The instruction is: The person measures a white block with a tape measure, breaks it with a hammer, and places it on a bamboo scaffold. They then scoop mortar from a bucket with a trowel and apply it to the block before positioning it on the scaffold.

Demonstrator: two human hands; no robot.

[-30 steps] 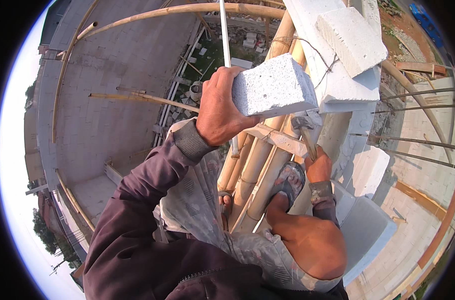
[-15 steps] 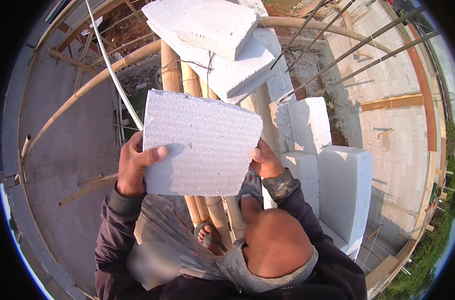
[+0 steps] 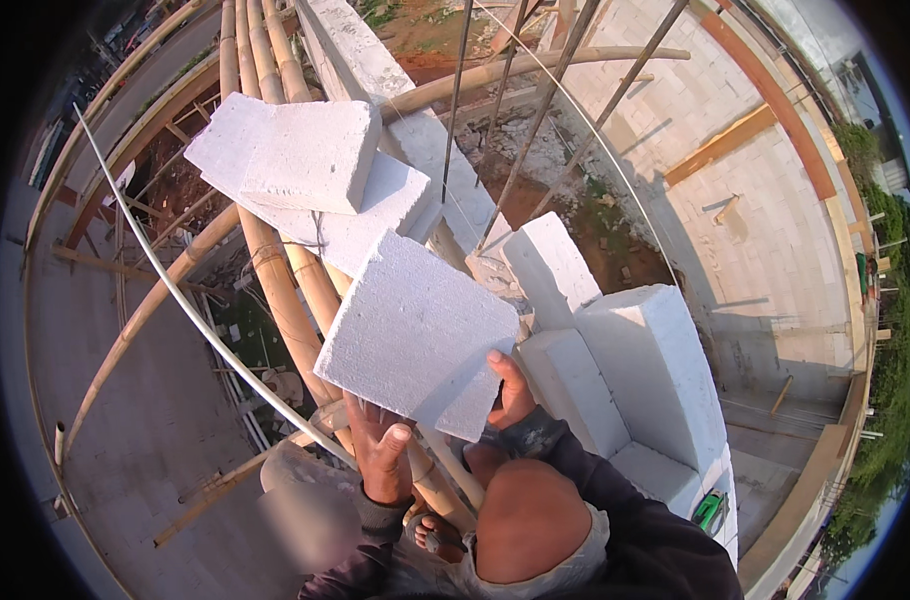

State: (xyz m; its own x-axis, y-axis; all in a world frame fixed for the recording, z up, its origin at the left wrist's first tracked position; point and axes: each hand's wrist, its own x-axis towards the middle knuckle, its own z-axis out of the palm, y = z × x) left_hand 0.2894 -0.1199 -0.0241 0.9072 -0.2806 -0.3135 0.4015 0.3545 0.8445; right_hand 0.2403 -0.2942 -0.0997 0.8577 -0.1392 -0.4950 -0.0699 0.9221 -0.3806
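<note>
A squarish white aerated concrete block (image 3: 420,335) is tilted between my two hands above the bamboo poles. My left hand (image 3: 383,455) is closed on its lower edge, fingers beneath and hidden, thumb outside. At the block's lower right side, my right hand (image 3: 512,392) grips it with the thumb near the face and the other fingers behind. Just beyond it lies a stack of white blocks (image 3: 310,155) resting over the poles. Close to my right hand, several more blocks (image 3: 640,370) stand along the wall top.
Bamboo poles (image 3: 275,280) run beneath me, with my sandalled foot on them. Thin steel bars (image 3: 540,120) rise beside the wall (image 3: 445,150). A pale slender pole (image 3: 190,300) crosses at left. A green tool (image 3: 710,510) rests by the right-hand blocks. Paved ground lies far below.
The block has turned clockwise and tilted. My left hand has moved from its left side to its lower edge. My view has swung, so the stack appears further left.
</note>
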